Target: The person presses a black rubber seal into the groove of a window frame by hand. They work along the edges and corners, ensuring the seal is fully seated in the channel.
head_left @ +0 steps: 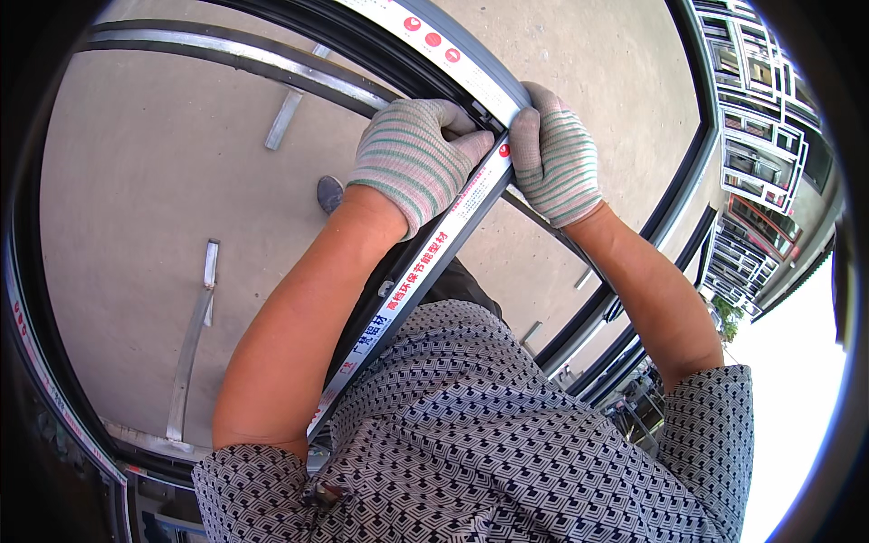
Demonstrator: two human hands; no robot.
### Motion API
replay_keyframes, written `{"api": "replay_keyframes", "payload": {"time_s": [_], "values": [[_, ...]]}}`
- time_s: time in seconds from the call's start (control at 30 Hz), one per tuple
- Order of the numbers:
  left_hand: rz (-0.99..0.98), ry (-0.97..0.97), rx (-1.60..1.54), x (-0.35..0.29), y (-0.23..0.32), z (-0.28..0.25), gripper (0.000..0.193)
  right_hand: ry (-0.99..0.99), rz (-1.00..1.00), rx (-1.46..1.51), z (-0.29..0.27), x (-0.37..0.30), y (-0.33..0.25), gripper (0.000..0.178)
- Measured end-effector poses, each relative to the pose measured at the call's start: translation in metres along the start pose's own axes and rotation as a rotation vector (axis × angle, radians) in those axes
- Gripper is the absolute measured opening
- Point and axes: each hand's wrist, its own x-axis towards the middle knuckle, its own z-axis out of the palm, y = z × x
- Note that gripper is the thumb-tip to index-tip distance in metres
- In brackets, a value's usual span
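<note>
A dark grey aluminium window frame (457,215) with printed white protective film crosses in front of me, its corner near the top centre. My left hand (412,158), in a knitted glove with green and pink stripes, is closed at the inner side of that corner. Its thumb and fingers curl toward a small dark gap there; whatever they pinch is hidden. My right hand (557,158), in a matching glove, wraps round the outer side of the same corner, with its thumb against the filmed face.
A long metal bar (262,59) spans the upper left. Metal legs (186,362) stand on the concrete floor (136,199) at left, near a grey shoe (329,194). Several white frames (760,149) are stacked at the far right. Another filmed frame edge (54,394) curves along the left rim.
</note>
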Motion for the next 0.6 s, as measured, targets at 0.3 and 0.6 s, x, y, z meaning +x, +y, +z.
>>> {"api": "replay_keyframes", "payload": {"time_s": [0.3, 0.6], "values": [[0.241, 0.176, 0.211, -0.002, -0.013, 0.014, 0.027, -0.009, 0.02, -0.016, -0.002, 0.001, 0.0, 0.043], [0.3, 0.21, 0.179, -0.004, -0.018, 0.016, 0.026, -0.006, 0.028, 0.038, 0.002, 0.001, 0.002, 0.042]]}}
